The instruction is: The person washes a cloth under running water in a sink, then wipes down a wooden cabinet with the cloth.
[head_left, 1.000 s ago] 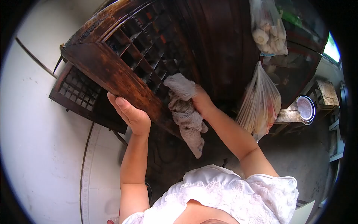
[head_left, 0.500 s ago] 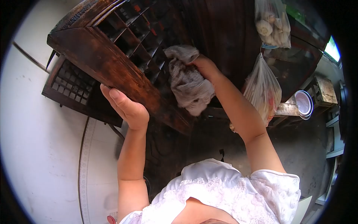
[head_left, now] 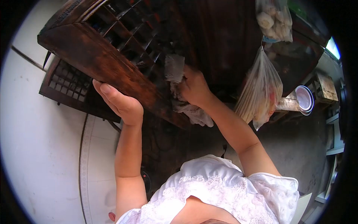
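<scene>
A dark wooden lattice door (head_left: 108, 61) with a worn brown frame stands tilted across the upper left. Against the outer edge of that frame rests my left hand (head_left: 121, 102), palm up to the wood, its fingers stretched and partly hidden behind the edge. My right hand (head_left: 194, 86) is closed round a grey, dirty cloth (head_left: 174, 68) beside the lattice. One end of the cloth touches or nearly touches the inner side of the frame, and the rest hangs below my fingers.
Two clear plastic bags hang at the upper right, the upper bag (head_left: 274, 20) with pale bulbs, the lower bag (head_left: 261, 89) bulging. Behind them, enamel basins (head_left: 305, 100) lean by a wooden stool (head_left: 326, 87). A smaller lattice panel (head_left: 69, 84) stands by the white wall (head_left: 41, 149).
The lattice door and my left hand appear farther left and higher. My right hand has shifted left and down since half a second ago, and the cloth is more bunched under it.
</scene>
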Demonstrator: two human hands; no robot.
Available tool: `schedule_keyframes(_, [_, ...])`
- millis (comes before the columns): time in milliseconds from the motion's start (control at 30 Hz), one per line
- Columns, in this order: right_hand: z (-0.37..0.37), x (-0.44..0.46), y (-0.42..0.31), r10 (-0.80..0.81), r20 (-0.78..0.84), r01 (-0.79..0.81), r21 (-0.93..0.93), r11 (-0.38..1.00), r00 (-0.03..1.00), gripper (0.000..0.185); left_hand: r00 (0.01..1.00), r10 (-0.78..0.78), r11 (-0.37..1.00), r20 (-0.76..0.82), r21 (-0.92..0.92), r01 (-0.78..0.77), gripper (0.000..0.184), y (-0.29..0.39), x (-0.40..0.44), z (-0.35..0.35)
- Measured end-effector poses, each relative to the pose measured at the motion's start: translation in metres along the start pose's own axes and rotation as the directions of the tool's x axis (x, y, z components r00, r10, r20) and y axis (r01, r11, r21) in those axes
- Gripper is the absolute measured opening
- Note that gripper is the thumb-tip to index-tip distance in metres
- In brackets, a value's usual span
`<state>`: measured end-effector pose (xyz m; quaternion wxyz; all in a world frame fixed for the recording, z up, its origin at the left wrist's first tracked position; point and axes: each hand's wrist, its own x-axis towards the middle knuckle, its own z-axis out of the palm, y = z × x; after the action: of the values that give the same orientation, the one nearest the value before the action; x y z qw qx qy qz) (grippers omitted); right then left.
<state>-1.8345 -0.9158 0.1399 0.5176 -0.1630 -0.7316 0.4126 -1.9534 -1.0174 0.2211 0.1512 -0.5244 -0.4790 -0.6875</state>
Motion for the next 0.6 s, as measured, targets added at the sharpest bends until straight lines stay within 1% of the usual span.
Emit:
schedule_keyframes(33, [-0.003, 0.001, -0.011, 0.030, 0.048, -0.019, -0.221, 0.975, 0.998, 0.027, 1.000, -0.015, 1.000, 0.006, -0.001, 0.015, 0.055, 0.000, 0.000, -0.001])
schedule_keyframes(67, [-0.007, 0.005, -0.016, 0.034, 0.045, -0.023, -0.220, 0.975, 0.998, 0.027, 1.000, -0.014, 1.000, -0.001, -0.008, 0.014, 0.055, -0.002, 0.001, -0.001])
schedule_keyframes(133, [-0.013, 0.016, -0.019, 0.284, 0.155, -0.261, -0.151, 0.953, 0.946, 0.025, 1.000, -0.015, 1.000, -0.011, -0.016, 0.015, 0.055, -0.005, 0.000, -0.003])
schedule_keyframes(167, [-0.016, 0.013, -0.020, 0.283, 0.155, -0.260, -0.153, 0.953, 0.946, 0.025, 1.000, -0.020, 1.000, 0.006, -0.016, 0.020, 0.056, -0.006, -0.001, -0.004])
schedule_keyframes(200, [-0.020, 0.011, -0.020, 0.327, 0.145, -0.336, 0.043, 0.941, 0.934, 0.025, 1.000, -0.021, 1.000, 0.021, -0.017, 0.021, 0.056, -0.006, -0.001, -0.004])
schedule_keyframes(233, [-0.022, 0.010, -0.021, 0.366, 0.144, -0.391, 0.239, 0.889, 0.920, 0.026, 1.000, -0.013, 1.000, 0.018, -0.021, 0.013, 0.056, -0.002, -0.001, -0.002])
schedule_keyframes(267, [-0.018, 0.004, -0.015, 0.354, 0.142, -0.379, 0.235, 0.895, 0.924, 0.026, 1.000, 0.002, 1.000, 0.004, -0.018, -0.002, 0.056, 0.003, -0.003, 0.003])
schedule_keyframes(300, [-0.008, -0.009, -0.002, 0.237, 0.055, -0.243, 0.285, 0.927, 0.970, 0.026, 1.000, 0.012, 1.000, -0.010, -0.013, -0.012, 0.055, 0.006, -0.005, 0.006])
schedule_keyframes(333, [-0.004, -0.014, -0.002, 0.122, -0.038, -0.103, 0.324, 0.940, 0.992, 0.028, 1.000, 0.014, 1.000, -0.010, -0.013, -0.014, 0.055, 0.007, -0.005, 0.006])
schedule_keyframes(367, [-0.003, -0.012, -0.001, 0.119, -0.039, -0.100, 0.325, 0.940, 0.992, 0.028, 0.999, 0.034, 0.999, 0.008, 0.002, -0.034, 0.055, 0.008, -0.005, 0.006])
schedule_keyframes(400, [-0.002, -0.011, -0.001, 0.024, -0.018, -0.021, 0.145, 0.989, 1.000, 0.029, 0.998, 0.050, 0.999, 0.028, 0.018, -0.050, 0.055, 0.008, -0.006, 0.005])
schedule_keyframes(433, [-0.003, -0.010, -0.005, -0.059, 0.021, 0.059, -0.035, 0.998, 0.998, 0.030, 0.999, 0.043, 0.999, 0.032, 0.023, -0.043, 0.055, 0.008, -0.006, 0.004])
schedule_keyframes(467, [-0.004, -0.006, -0.009, -0.048, 0.023, 0.049, -0.033, 0.998, 0.999, 0.030, 1.000, 0.021, 1.000, 0.020, 0.019, -0.022, 0.056, 0.006, -0.006, 0.002])
schedule_keyframes(533, [-0.010, 0.005, -0.015, 0.117, 0.150, -0.095, -0.148, 0.984, 0.982, 0.029, 1.000, 0.001, 1.000, 0.005, 0.011, -0.001, 0.056, 0.002, -0.004, 0.001])
schedule_keyframes(567, [-0.008, 0.004, -0.014, 0.116, 0.152, -0.093, -0.151, 0.984, 0.981, 0.029, 1.000, -0.006, 1.000, 0.011, -0.019, 0.006, 0.056, 0.001, -0.004, 0.000])
schedule_keyframes(600, [-0.005, 0.001, -0.013, 0.079, 0.130, -0.083, 0.026, 0.996, 0.988, 0.027, 1.000, -0.013, 0.999, 0.022, -0.049, 0.014, 0.057, 0.000, -0.004, -0.001])
